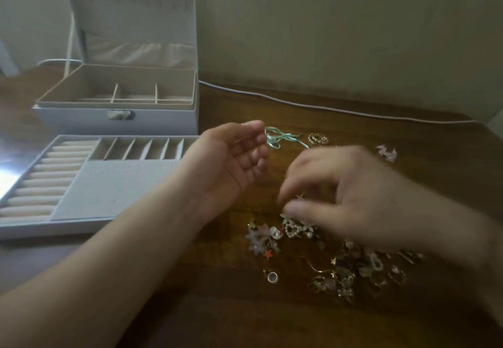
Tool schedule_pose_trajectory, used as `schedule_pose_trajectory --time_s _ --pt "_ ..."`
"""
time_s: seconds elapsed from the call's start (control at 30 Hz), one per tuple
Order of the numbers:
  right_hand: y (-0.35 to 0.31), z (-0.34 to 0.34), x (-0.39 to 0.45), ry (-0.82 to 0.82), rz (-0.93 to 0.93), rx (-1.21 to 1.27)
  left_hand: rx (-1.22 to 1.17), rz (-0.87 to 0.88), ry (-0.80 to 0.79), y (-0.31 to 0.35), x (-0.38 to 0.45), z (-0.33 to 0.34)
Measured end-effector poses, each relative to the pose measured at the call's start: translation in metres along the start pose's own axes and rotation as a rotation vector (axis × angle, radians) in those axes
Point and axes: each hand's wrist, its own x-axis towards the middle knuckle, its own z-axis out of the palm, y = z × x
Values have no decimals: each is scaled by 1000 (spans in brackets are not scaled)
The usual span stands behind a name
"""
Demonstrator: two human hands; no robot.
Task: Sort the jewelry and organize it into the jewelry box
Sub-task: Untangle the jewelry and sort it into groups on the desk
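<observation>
A heap of mixed jewelry [340,271] lies on the dark wooden table, with a pearl heart piece [292,229] and pale flower pieces [260,239] at its left edge. My right hand [353,198] is blurred above the heap, its thumb and fingertips drawn together over a tiny gold piece; whether it holds that piece is unclear. My left hand [231,157] hovers palm up and cupped, with nothing visible in it. The white jewelry box [81,121] stands open at the back left. Its removed tray [122,184], with ring rolls and small slots, lies in front of it.
A mint green ribbon [277,136], a gold brooch [317,138] and a pale translucent piece [388,153] lie apart behind the hands. A single ring [272,276] sits left of the heap. A white cable [326,108] runs along the wall.
</observation>
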Motion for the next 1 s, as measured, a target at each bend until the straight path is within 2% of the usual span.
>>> schedule_pose_trajectory --time_s 0.03,0.1,0.27,0.5,0.57,0.63,0.77,0.83,0.9,1.0 --pt "-13 12 -3 -40 -38 -58 -25 9 11 1 0 0" --pt "-27 33 -5 25 -79 -210 -43 25 33 3 0 0" --pt "-34 53 1 94 -37 -355 -38 41 36 3 1 -3" --pt "-35 56 0 73 8 -232 3 42 58 0 3 -1" --pt "-33 51 -2 60 18 -105 1 49 56 0 2 0" --pt "-29 42 -5 68 70 152 11 56 49 0 2 0" --pt "-1 14 -21 140 207 1085 24 55 29 -2 1 -1" --pt "25 -2 -26 242 246 1470 37 44 2 -4 0 -1" --pt "57 -16 -26 394 309 1604 65 35 -11 -6 0 0" --pt "116 -27 -16 561 478 1465 99 33 11 -9 0 3"
